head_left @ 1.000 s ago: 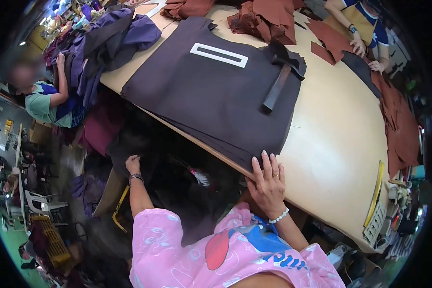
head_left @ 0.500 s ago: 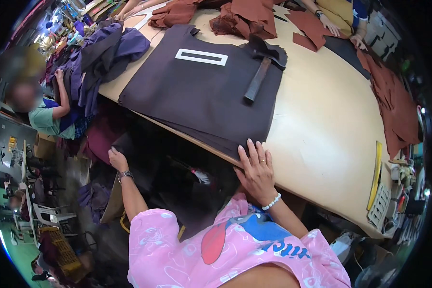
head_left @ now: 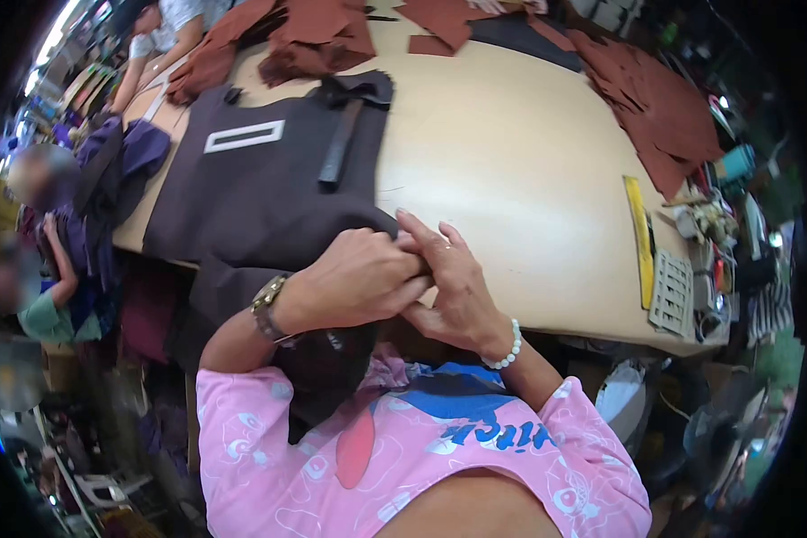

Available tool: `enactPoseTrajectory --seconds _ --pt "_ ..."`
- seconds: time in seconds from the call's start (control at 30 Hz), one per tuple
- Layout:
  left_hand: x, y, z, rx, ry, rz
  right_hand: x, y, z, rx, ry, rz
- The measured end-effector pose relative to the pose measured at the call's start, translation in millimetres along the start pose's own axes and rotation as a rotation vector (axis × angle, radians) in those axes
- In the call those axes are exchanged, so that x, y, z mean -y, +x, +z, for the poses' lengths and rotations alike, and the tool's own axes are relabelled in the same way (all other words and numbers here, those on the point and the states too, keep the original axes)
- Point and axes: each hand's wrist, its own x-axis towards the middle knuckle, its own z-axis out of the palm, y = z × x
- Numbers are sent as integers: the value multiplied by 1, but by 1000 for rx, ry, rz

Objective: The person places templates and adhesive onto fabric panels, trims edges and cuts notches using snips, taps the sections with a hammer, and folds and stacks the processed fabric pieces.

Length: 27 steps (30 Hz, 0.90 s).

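My left hand (head_left: 354,273), with a watch at its wrist, is closed in a fist at the table's front edge, on the bunched edge of a dark brown sheet (head_left: 269,229). That sheet is raised in a fold near the knuckles and droops over the edge. My right hand (head_left: 462,287), wearing a pale bead bracelet, meets the left fingers with its own fingers spread and thumb apart; the sheet's corner lies by its fingertips. On the dark sheets rest a white rectangular frame (head_left: 245,136) and a dark-handled tool (head_left: 341,143), whose head is partly unclear.
The pale table (head_left: 511,179) curves around in front. Reddish-brown pieces (head_left: 646,103) lie along its far side. At right are a yellow strip (head_left: 637,242) and a slotted white tray (head_left: 671,291). A person (head_left: 49,309) is at left beside purple cloth (head_left: 108,170); another person's arms show behind.
My left hand has come up and right from below the table edge, drawing the dark sheet into a fold. My right hand has lifted from lying flat and now touches the left. The view has swung right.
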Motion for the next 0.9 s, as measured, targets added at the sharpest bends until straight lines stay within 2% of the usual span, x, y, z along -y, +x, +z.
enactPoseTrajectory --seconds 0.13,0.2,0.23,0.3,0.37,0.43,0.47,0.5,0.53,0.57,0.6,0.63,0.7,0.73,0.77,0.83,0.87,0.9 --pt "-22 68 -1 -44 -50 204 -24 -23 -49 -185 -124 239" --pt "-33 92 -11 -85 -170 278 -55 -35 -73 -146 -185 311" --pt "-28 102 -13 -59 -180 289 -66 -36 -86 -217 -214 270" --pt "-21 123 -26 75 -125 168 -96 -33 -114 -222 -330 307" --pt "15 148 -21 97 19 63 -138 -21 -142 -148 -465 394" --pt "73 175 -16 101 272 31 -189 6 -164 -85 -593 485" --pt "92 186 -23 105 427 -51 -221 19 -176 -104 -708 442" --pt "108 197 -31 103 581 -130 -236 38 -189 -131 -747 528" --pt "129 209 -44 -3 609 -184 -252 56 -206 -198 -783 565" --pt "143 216 -56 -105 636 -242 -263 69 -228 -305 -926 389" --pt "138 217 -71 -235 651 -258 -254 85 -247 -470 -895 444" --pt "125 217 -91 -369 662 -276 -253 95 -269 -707 -784 210" --pt "90 201 -106 -640 604 -168 -180 93 -288 -921 -694 43" --pt "84 191 -100 -678 552 -109 -171 87 -299 -958 -742 -75" --pt "80 182 -94 -719 500 -47 -207 69 -330 -942 -958 -72" --pt "68 161 -66 -772 388 34 -192 24 -313 -920 -776 -125" --pt "62 151 -41 -785 328 51 -189 -2 -297 -947 -717 -86" --pt "63 142 -19 -759 325 68 -196 -30 -285 -865 -575 75"
